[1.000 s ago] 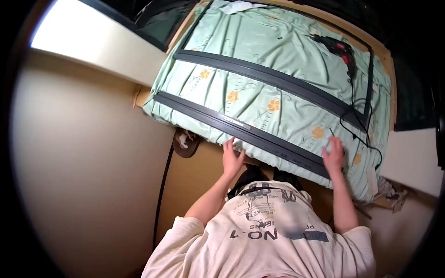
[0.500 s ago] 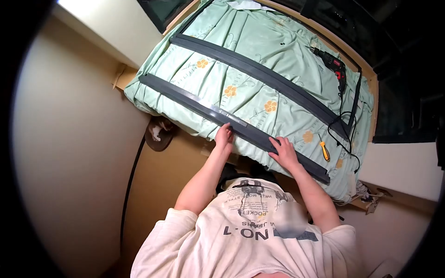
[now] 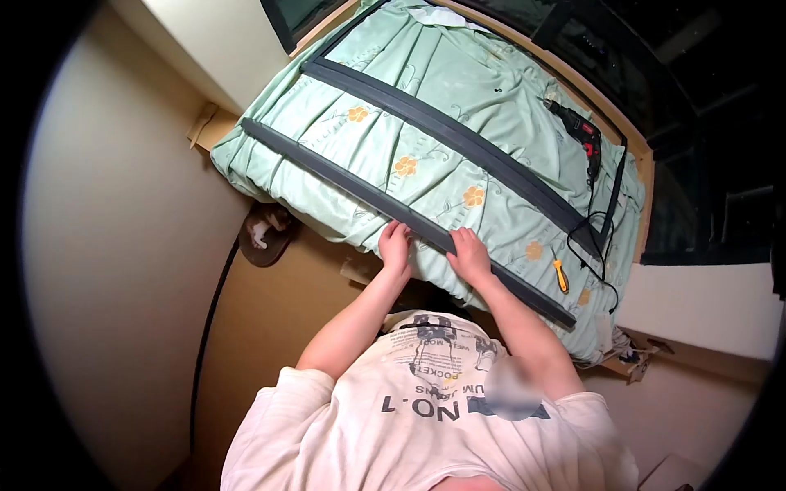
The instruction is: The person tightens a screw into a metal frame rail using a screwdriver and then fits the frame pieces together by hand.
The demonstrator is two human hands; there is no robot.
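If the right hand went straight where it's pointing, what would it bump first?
The near dark bar, which the right hand touches now. Past it, across the green sheet, probably the farther dark bar, though depth is unclear.

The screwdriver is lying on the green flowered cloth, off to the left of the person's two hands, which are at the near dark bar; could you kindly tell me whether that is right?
Not quite: the head view shows the screwdriver to the right of the left hand and right hand. It does lie on the green flowered cloth, with both hands at the near dark bar.
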